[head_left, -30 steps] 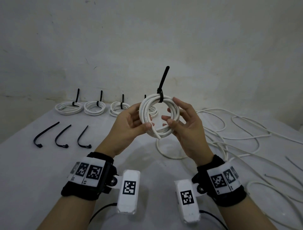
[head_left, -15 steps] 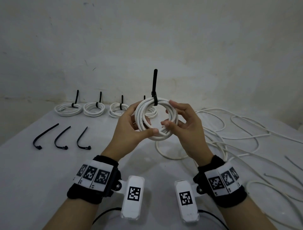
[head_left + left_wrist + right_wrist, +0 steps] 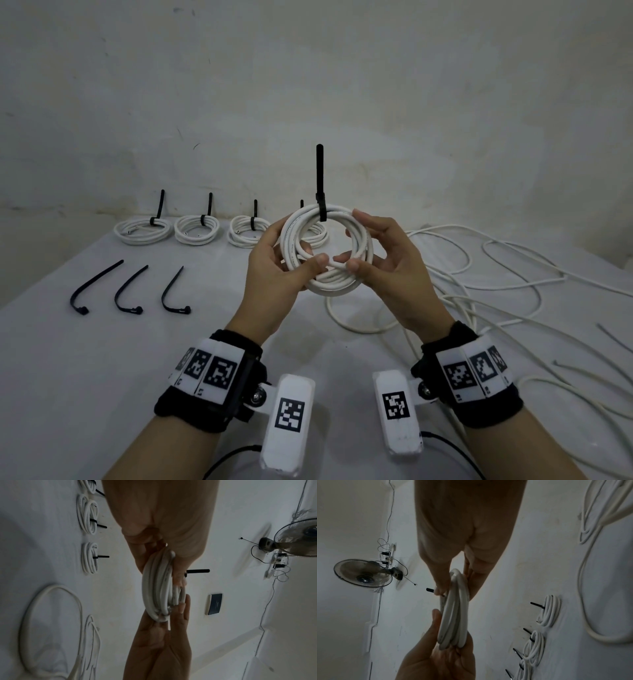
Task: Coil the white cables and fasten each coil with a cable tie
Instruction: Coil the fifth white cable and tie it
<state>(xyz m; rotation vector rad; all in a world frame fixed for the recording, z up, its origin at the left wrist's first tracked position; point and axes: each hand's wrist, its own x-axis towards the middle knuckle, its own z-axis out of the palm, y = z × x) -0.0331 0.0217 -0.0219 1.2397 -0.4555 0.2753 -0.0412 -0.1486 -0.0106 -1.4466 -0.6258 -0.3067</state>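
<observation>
A white cable coil [image 3: 327, 284] hangs upright in the air over the table, bound at its top by a black cable tie [image 3: 320, 178] whose tail points straight up. My left hand [image 3: 274, 270] grips the coil's left and lower side, thumb across the front. My right hand [image 3: 387, 267] holds the right side, thumb on the lower strands, fingers behind. In the left wrist view the coil [image 3: 159, 592] is seen edge-on between both hands. The right wrist view has the coil [image 3: 453, 615] edge-on too, the tie's tail [image 3: 430, 589] poking out behind a finger.
Several tied coils [image 3: 144, 230] line the table's far edge, one partly hidden behind the held coil. Three loose black ties [image 3: 128, 291] lie on the left. Loose white cables [image 3: 479, 284] sprawl over the right half. A wall fan [image 3: 363, 573] shows in the wrist views.
Both hands have turned the coil so the tie's tail went from leaning right to standing straight up. The coil has shifted slightly left and the thumbs have slid along its lower strands.
</observation>
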